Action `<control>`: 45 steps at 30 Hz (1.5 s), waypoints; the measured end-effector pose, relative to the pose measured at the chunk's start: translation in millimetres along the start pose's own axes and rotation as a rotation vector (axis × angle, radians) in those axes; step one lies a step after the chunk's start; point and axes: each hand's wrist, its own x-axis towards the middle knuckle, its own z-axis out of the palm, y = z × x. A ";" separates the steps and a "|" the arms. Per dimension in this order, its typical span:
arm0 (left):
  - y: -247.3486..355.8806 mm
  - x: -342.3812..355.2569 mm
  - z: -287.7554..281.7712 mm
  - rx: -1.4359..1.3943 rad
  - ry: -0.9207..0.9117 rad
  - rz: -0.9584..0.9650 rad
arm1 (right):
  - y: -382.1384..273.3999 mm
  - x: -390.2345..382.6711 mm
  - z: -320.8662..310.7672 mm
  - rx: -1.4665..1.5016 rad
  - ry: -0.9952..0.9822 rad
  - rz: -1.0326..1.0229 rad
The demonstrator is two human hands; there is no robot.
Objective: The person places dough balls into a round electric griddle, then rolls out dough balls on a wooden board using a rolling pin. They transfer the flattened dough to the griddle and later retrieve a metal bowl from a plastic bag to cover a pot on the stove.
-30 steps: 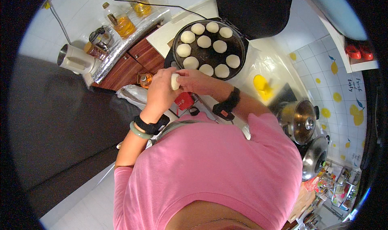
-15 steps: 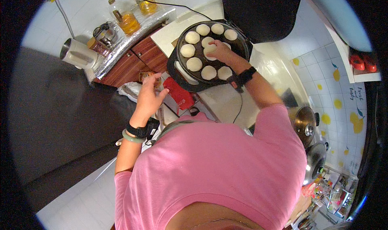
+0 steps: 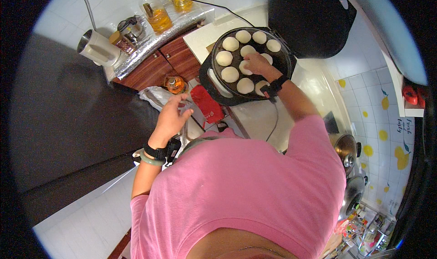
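Several pale dough rounds (image 3: 229, 74) lie in the black electric griddle (image 3: 235, 60) on the table (image 3: 309, 77). The right hand (image 3: 260, 65) reaches a middle one, its grip too hidden to tell; the left hand (image 3: 169, 119), fingers spread, is empty, apart from the griddle.

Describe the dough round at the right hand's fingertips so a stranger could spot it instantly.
Find the round black pan, upper middle, its lid open. Inside, pass from the outer ring of pale rounds to the inner few. The dough round is the lowest of these in the picture, set apart by the right hand at its edge.
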 end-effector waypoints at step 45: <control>-9.1 0.4 1.5 0.004 -0.041 -0.021 | 22.1 42.0 -12.2 -0.114 0.218 -0.104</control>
